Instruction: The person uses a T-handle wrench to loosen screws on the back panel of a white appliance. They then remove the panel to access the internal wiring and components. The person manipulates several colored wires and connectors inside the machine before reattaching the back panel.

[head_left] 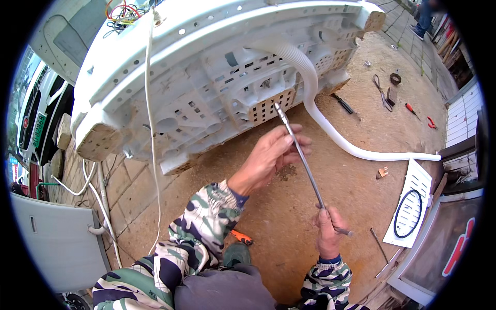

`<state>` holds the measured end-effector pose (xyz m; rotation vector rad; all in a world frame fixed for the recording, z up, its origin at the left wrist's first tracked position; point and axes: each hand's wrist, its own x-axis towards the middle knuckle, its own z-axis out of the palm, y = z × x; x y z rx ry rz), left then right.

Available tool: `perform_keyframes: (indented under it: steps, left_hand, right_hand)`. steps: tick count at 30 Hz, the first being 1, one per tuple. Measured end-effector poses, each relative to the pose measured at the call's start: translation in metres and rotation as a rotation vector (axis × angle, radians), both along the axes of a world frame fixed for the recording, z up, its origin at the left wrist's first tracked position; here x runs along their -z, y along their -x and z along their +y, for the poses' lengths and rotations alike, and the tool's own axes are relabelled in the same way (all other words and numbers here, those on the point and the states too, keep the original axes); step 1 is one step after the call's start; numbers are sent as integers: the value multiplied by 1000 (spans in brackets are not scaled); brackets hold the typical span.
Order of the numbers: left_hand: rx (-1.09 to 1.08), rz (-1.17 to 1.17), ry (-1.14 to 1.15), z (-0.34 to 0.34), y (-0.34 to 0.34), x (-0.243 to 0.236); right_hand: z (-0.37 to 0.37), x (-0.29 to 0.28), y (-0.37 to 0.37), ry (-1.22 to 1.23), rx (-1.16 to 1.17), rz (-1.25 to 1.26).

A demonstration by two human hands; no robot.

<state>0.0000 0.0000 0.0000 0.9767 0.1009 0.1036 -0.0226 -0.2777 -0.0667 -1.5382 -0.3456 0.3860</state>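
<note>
My left hand holds the upper part of a long metal bar, its thumb and fingers around the shaft. My right hand grips the bar near its lower end, where a short bent piece sticks out. The bar's socket-like tip reaches the perforated underside of a white appliance lying tipped over in front of me; I cannot tell whether it touches. A white corrugated hose runs from that underside to the right. A white cord hangs down over the appliance's left part.
Scissors, a black-handled tool, a red screwdriver and a black coil lie to the right, beside a slotted panel. An orange glove is by my foot. A grey cabinet stands left. Another person's legs show beyond.
</note>
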Motion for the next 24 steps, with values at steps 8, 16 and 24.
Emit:
perform_keyframes:
  steps: [8,16,24]
  left_hand:
    - [-116,-19,26,6,-31,-13]
    - [-145,6,57,8,-27,-7]
    - [-144,-27,60,10,-31,-13]
  right_hand:
    - [32,-57,-29,365,158,-926]
    - [28,-52,-31,461,100,-1095]
    - [34,-56,-31,474,126,-1156]
